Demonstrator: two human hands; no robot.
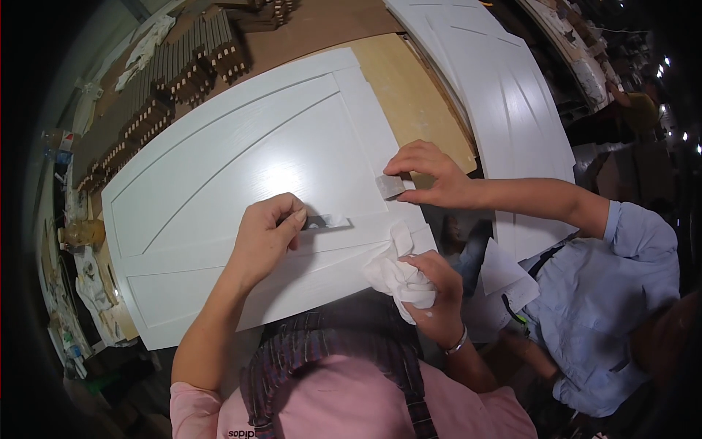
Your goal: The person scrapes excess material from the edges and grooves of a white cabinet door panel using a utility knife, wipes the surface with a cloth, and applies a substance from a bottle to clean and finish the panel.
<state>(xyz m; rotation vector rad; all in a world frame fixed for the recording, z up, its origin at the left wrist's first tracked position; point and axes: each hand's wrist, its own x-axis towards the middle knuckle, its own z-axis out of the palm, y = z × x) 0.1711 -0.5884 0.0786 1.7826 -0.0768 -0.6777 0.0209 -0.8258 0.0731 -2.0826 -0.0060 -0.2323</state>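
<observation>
1. A small grey sanding block [322, 221] is pressed against the white door panel [241, 168] by the left hand [265, 238], whose fingers are clenched around one end of it.
2. The block lies on the flat band between the upper and lower recessed fields of the panel.
3. A crumpled white cloth [395, 274] is grasped in the closed fingers of the right hand [431, 289], just at the panel's near right corner.
4. A second grey pad [391, 186] is held at the panel's right edge by a co-worker's hand [431, 172], reaching in from the right.
5. The panel rests on a pale wooden surface [417, 95]; another white panel [504, 88] lies beyond it.
6. Stacks of dark wooden pieces [175, 73] are seen at the upper left.
</observation>
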